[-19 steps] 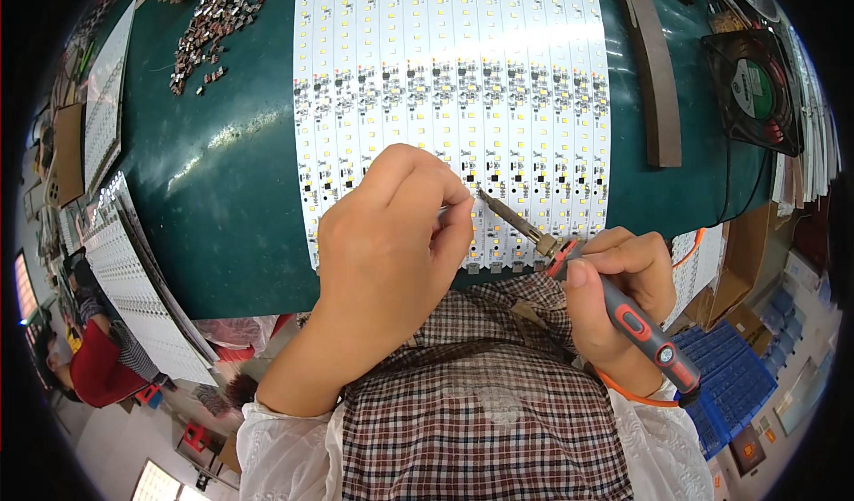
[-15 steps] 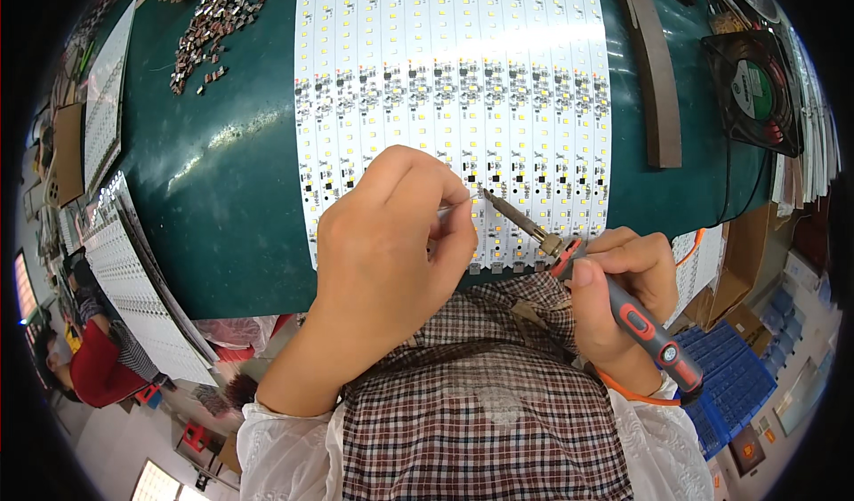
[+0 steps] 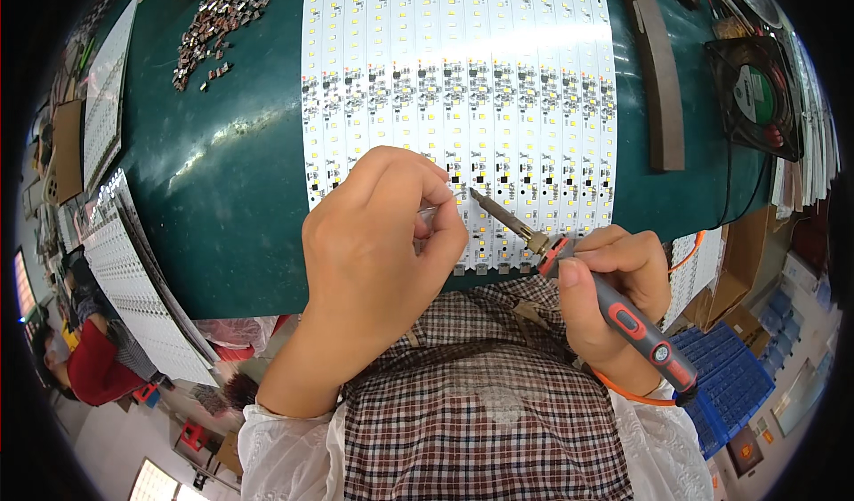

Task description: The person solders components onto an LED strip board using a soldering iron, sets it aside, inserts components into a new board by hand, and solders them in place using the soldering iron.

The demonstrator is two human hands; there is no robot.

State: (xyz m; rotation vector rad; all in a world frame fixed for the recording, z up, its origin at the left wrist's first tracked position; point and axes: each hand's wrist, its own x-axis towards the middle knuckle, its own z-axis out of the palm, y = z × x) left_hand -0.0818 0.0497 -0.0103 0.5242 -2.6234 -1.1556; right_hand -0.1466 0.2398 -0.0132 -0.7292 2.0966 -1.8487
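Note:
A white LED circuit board panel (image 3: pixel 458 34), made of several narrow strips side by side, lies on the green table. My left hand (image 3: pixel 369 239) is over its lower left part, fingers pinched on a thin solder wire (image 3: pixel 459 193) whose end pokes out past the fingertips. Held like a pen, a grey and red soldering iron (image 3: pixel 633 321) is in my right hand (image 3: pixel 618 279). The iron's dark tip is close beside the wire end, at a row of small components; whether they touch, I cannot tell. My left hand hides some of the strips.
Small metal parts (image 3: pixel 218 30) are piled at the table's far left. Right of the panel lies a long brown bar (image 3: pixel 656 83), with a black fan (image 3: pixel 753 96) beyond it. More LED panels (image 3: pixel 147 279) stand at the left. A blue crate (image 3: pixel 725 381) is at lower right.
Both hands, with the solder wire and the iron, have shifted a little left along the component row. The panel appears slightly farther right in view.

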